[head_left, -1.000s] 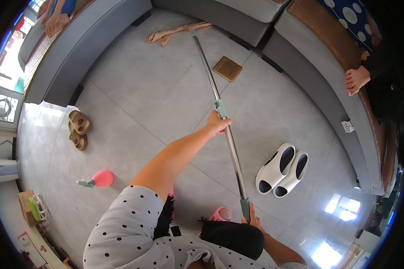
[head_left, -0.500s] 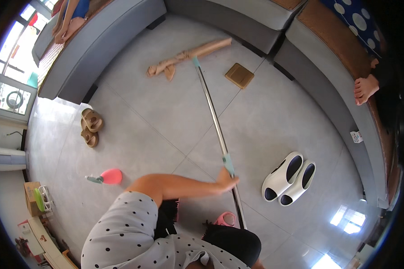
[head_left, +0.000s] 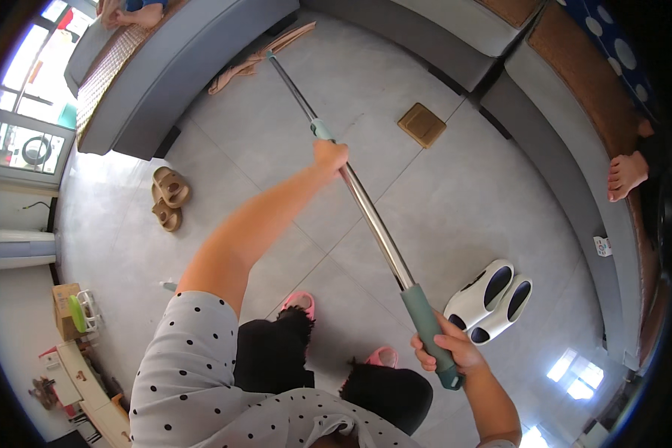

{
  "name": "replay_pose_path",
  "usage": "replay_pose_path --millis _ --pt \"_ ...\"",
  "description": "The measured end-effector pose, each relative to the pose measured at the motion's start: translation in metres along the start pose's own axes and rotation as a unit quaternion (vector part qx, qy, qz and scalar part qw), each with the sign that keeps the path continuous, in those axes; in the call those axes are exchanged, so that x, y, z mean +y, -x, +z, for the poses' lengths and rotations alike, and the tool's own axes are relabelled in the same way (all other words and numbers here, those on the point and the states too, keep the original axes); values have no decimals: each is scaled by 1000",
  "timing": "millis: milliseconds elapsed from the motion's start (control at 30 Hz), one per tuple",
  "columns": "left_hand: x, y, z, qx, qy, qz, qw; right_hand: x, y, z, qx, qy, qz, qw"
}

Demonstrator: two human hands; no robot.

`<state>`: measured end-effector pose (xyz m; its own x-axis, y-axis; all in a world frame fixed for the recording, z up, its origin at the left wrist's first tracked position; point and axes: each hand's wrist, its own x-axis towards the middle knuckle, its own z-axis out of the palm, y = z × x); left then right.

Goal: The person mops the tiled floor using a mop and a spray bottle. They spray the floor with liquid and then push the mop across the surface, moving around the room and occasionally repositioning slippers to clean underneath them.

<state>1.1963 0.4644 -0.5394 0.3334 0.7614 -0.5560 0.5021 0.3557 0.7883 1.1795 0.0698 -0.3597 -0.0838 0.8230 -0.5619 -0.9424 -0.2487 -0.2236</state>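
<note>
A mop with a shiny metal pole (head_left: 373, 220) slants across the floor in front of me. My left hand (head_left: 330, 157) is closed around the pole just below its pale green collar (head_left: 319, 128). Lower down, my right hand (head_left: 454, 347) wraps round the dark green handle grip (head_left: 423, 317) near its end. At the far end, a tan cloth (head_left: 245, 67) covers the mop head, lying on the floor along the base of the grey sofa at the far left.
Brown slippers (head_left: 170, 196) lie at left, white slides (head_left: 491, 299) at right. A square brass-coloured floor plate (head_left: 422, 125) is set in the grey tiles. Grey sofas (head_left: 201, 67) bound the far and right sides. Another person's bare foot (head_left: 627, 176) rests at the right sofa.
The mop head has moved away and leftward to the sofa base. My left hand has reached forward with the pole. My right hand has come into view, holding the grip.
</note>
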Motion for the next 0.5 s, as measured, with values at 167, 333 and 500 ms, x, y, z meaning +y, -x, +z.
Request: replay_pose_path --millis 167,333,500 --pt "59 81 -22 -34 -123 -78 989 28 42 60 -12 -145 44 988" --pt "77 193 -29 -133 -230 -164 950 78 148 141 37 -177 49 982" --pt "82 311 -29 -152 -274 -237 920 94 254 221 111 -46 91 989"
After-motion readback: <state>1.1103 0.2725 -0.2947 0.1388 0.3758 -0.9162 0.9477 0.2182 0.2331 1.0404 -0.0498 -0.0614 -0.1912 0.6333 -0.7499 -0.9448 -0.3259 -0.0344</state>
